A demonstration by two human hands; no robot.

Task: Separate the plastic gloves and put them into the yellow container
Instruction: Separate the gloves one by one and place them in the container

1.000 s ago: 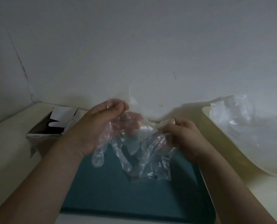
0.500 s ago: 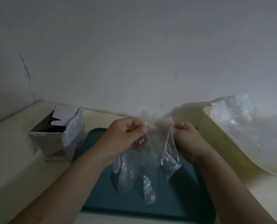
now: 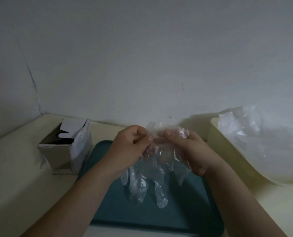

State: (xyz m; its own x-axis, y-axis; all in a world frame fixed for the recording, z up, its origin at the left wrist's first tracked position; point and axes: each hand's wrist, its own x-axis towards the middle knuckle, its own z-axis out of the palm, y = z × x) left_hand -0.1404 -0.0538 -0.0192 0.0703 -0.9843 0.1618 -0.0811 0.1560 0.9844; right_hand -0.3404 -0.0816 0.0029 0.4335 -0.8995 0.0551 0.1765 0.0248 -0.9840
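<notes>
A pale cream table [image 3: 19, 182] met a grey wall [image 3: 142, 48] along its far edge and ran into a corner at far left. 3 things stood directly on it. An open cardboard box [image 3: 57, 156], flaps up and white paper down its right side, sat at left near the corner. Just beside it, to its right, a teal tray [image 3: 185, 214] with rounded corners lay flat, reaching toward the near edge. Right of the tray stood a yellow container [image 3: 216, 141], close beside the tray's far right corner; whether the 2 touched could not be told
</notes>
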